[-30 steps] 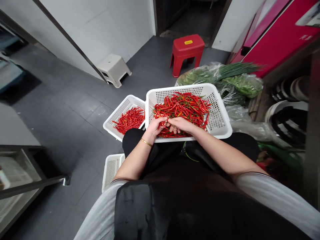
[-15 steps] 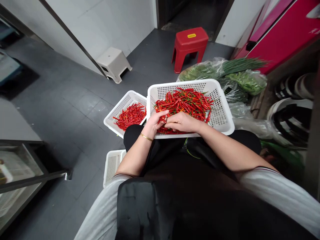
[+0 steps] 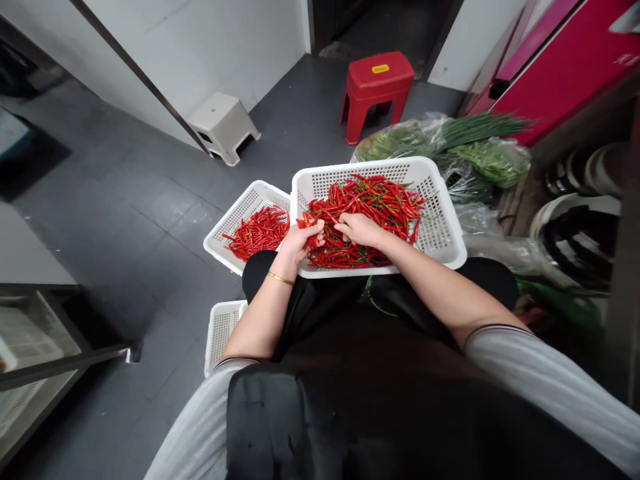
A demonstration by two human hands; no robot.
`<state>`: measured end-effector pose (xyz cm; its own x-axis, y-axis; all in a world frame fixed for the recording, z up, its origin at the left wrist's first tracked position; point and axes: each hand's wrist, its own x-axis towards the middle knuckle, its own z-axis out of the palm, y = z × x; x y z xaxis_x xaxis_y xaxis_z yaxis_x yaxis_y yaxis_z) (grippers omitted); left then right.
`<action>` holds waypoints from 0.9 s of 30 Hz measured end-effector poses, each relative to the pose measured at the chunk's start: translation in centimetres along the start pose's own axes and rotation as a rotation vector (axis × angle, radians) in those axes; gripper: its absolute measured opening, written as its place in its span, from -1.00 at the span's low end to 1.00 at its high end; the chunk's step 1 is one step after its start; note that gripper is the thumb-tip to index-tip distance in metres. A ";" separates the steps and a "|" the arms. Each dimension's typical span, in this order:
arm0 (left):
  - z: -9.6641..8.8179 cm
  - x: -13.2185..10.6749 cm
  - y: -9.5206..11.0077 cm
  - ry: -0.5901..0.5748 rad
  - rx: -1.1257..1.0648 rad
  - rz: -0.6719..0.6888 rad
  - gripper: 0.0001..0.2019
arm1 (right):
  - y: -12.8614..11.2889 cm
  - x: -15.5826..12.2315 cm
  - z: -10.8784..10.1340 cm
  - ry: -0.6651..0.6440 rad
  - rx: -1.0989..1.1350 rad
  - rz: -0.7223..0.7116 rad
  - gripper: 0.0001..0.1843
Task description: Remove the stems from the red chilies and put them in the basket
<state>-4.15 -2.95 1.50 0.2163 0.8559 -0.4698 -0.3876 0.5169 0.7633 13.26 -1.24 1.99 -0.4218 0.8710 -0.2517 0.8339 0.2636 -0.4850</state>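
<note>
A white perforated basket point(image 3: 440, 230) rests across my lap, holding a heap of red chili peppers point(image 3: 380, 203), many with green stems. Over its left end, my left hand point(image 3: 303, 240), with a gold bracelet at the wrist, is closed around several red chilies. My right hand point(image 3: 363, 230) is just to its right above the heap, thumb and fingers pinched on a red chili. The undersides of both hands are hidden. Left of my lap stands a second white basket point(image 3: 220, 237) with a smaller pile of red chilies point(image 3: 260, 232).
Another white basket point(image 3: 217, 343) sits low at my left, partly behind my arm. A beige stool point(image 3: 223, 123) and a red stool point(image 3: 377, 83) stand ahead. Bagged green vegetables point(image 3: 490, 163) and white buckets point(image 3: 575, 233) line the right side. A metal-framed rack point(image 3: 65, 367) is at the left.
My hands have moved apart; the right has risen slightly over the heap, while the left has shifted a little left with its chilies. The whole view has shifted slightly.
</note>
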 end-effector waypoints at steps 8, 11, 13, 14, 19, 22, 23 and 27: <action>1.6 0.6 -1.0 -0.021 -0.085 0.012 -0.65 | -0.9 -2.6 0.2 0.082 0.292 -0.226 -0.69; 0.9 0.2 -0.6 -0.196 -0.014 -0.186 -0.67 | -0.7 -3.2 -0.7 0.027 0.183 -0.509 -0.69; 0.5 0.0 -0.4 -0.240 0.078 -0.224 -0.69 | -0.5 -3.4 -1.6 -0.134 0.057 -0.573 -0.70; 0.4 -0.1 -0.3 -0.229 0.110 -0.199 -0.71 | -0.3 -3.4 -1.9 -0.194 -0.030 -0.518 -0.72; -0.3 -0.3 0.3 -0.186 0.110 -0.013 -0.82 | 0.9 -3.0 -0.3 -0.276 -0.277 -0.188 -0.71; -0.5 -0.2 0.2 -0.180 0.116 0.006 -0.83 | 1.5 -2.6 1.4 -0.295 -0.236 -0.191 -0.84; -0.4 -0.2 0.0 -0.169 0.142 0.003 -0.82 | 1.8 -2.4 1.6 -0.256 -0.180 -0.173 -0.80; 0.8 -0.1 -1.1 -0.123 0.289 0.046 -0.72 | 2.3 -1.8 -0.1 -0.011 0.406 -0.080 -0.77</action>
<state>-3.01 -3.55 1.05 0.3182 0.8648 -0.3885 -0.1323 0.4462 0.8851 16.01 -2.20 1.40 -0.4855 0.8493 -0.2074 0.5907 0.1437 -0.7940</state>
